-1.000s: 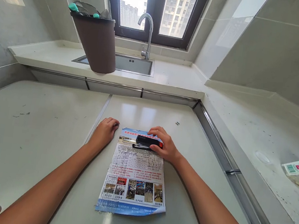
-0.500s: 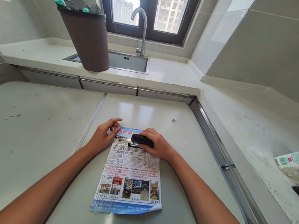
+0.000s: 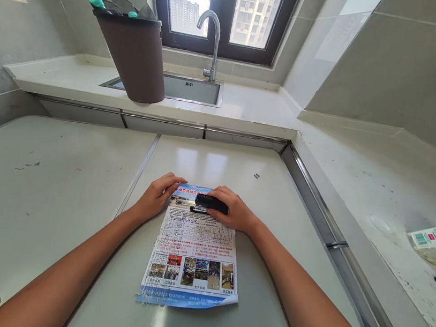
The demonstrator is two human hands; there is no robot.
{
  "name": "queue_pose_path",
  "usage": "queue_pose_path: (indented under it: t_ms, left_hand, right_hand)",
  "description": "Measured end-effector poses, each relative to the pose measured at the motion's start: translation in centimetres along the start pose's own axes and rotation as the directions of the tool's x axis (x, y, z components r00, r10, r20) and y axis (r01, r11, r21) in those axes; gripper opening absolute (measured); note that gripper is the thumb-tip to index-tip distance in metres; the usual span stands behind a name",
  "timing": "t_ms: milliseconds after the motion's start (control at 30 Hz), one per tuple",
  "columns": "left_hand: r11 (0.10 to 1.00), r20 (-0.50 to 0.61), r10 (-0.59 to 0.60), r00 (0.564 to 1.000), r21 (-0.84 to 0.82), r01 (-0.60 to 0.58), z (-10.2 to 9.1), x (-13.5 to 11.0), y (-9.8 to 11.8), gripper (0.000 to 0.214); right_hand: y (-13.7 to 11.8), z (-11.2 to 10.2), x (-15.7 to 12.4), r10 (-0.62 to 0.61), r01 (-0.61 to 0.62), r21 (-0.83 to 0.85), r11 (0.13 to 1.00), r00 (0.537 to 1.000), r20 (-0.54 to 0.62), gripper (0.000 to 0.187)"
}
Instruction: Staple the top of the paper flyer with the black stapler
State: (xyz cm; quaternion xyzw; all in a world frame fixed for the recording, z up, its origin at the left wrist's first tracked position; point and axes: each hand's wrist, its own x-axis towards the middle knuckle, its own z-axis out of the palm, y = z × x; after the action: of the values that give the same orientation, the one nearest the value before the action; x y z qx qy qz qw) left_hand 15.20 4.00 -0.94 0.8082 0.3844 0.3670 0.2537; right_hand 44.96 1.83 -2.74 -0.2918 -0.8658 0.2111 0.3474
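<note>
The tabletop (image 3: pixel 285 205) carries a printed sheet (image 3: pixel 199 242), long axis running from near edge to far edge, near right corner curled up. The right hand (image 3: pixel 235 209) grasps the stapler (image 3: pixel 211 202) from the right. The left hand (image 3: pixel 155 196) is at the sheet's far left corner, fingers bent; whether it pinches the paper cannot be told. The stapler lies over the sheet's far end, long axis crosswise, roughly parallel to the tabletop's far edge. Its nose points toward the left hand; the right hand is nearer. Two small strips (image 3: pixel 257 175) lie toward the tabletop's far right corner.
</note>
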Motion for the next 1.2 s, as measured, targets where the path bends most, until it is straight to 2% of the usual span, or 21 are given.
queue_pose_path:
  t_ms: [200,467,700,900,1200]
  left_hand:
    - [1.0,0.052,-0.014,0.999,0.011,0.013,-0.15,-0.41,-0.25,0.034]
    - [0.996,0.168,0.053,0.984,0.068,-0.065,0.04,-0.57,-0.37,0.021]
    - [0.999,0.256,-0.022,0.967,0.031,0.014,0.25,-0.36,-0.12,0.025]
    - [0.998,0.28,-0.058,0.958,-0.02,0.067,0.2,-0.23,0.24,0.027]
    - [0.997,0.211,0.02,0.977,0.073,-0.036,0.32,-0.46,-0.22,0.019]
  right_hand:
    - [0.09,0.0,-0.11,0.011,-0.011,0.004,1.0,1.0,0.011,0.035]
    - [-0.13,-0.02,-0.06,0.019,-0.019,0.004,1.0,1.0,0.02,0.034]
    - [0.02,0.02,-0.05,0.011,-0.011,-0.009,1.0,1.0,0.024,0.036]
    - [-0.02,0.01,-0.02,0.016,-0.016,-0.014,1.0,1.0,0.018,0.036]
    - [0.16,0.04,-0.14,0.023,-0.023,0.001,1.0,1.0,0.02,0.036]
